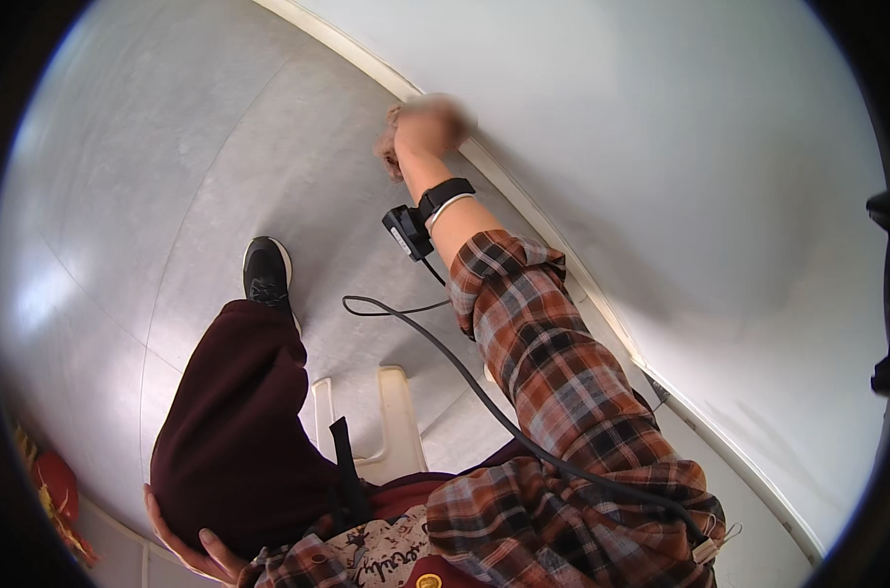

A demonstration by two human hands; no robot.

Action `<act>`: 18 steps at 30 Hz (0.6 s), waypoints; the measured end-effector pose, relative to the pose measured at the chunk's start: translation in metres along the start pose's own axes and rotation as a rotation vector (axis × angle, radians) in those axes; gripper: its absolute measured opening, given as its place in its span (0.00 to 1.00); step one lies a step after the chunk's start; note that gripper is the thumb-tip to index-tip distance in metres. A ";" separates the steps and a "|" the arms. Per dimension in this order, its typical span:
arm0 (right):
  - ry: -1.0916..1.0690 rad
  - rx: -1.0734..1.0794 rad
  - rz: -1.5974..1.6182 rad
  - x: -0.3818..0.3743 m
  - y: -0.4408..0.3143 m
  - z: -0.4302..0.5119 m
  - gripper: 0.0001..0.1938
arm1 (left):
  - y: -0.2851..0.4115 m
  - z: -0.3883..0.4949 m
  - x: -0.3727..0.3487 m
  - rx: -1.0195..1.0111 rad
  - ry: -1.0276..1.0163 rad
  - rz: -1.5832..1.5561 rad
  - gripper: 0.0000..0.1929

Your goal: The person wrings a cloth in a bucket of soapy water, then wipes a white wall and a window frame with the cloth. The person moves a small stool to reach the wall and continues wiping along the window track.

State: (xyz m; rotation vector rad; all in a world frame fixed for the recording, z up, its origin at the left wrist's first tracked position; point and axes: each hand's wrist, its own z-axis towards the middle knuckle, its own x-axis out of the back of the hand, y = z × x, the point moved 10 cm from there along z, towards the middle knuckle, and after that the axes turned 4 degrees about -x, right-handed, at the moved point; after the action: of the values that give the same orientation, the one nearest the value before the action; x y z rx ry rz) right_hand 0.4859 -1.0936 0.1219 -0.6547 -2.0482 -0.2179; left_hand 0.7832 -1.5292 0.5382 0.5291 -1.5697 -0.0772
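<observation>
My right hand (431, 126) reaches out to the skirting board (514, 189) at the foot of the pale wall, its outline blurred. A crumpled brownish rag (390, 147) shows along its left side, gripped in the fingers. Around that wrist are a black strap (445, 193) and a silvery bangle (448, 210), with a small black device (408, 232) hanging on the strap's left. My left hand (195, 547) rests against my dark maroon trouser leg (232, 434), thumb and fingers apart. Part of it is hidden by the leg and sleeve.
Grey floor (217, 147) spreads out on the left, with thin seams. A black cable (474, 382) loops from the device along my plaid sleeve. Beneath me show the legs of a white plastic stool (399, 419). A red object (55, 481) lies at the lower left.
</observation>
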 end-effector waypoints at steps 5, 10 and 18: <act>0.255 0.226 0.601 0.061 -0.062 -0.024 0.13 | 0.005 -0.015 -0.003 -0.010 0.002 0.012 0.34; 0.401 0.321 0.217 0.066 -0.088 -0.030 0.19 | -0.001 -0.017 -0.005 -0.044 0.022 -0.015 0.34; 0.057 0.187 -0.263 -0.033 -0.012 -0.043 0.14 | -0.012 0.023 0.008 -0.104 -0.019 -0.014 0.32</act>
State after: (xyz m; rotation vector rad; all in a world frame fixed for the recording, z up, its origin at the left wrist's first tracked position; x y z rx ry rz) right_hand 0.5253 -1.1330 0.1185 -0.2607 -2.0656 -0.1912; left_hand 0.7644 -1.5493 0.5394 0.4584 -1.5717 -0.1738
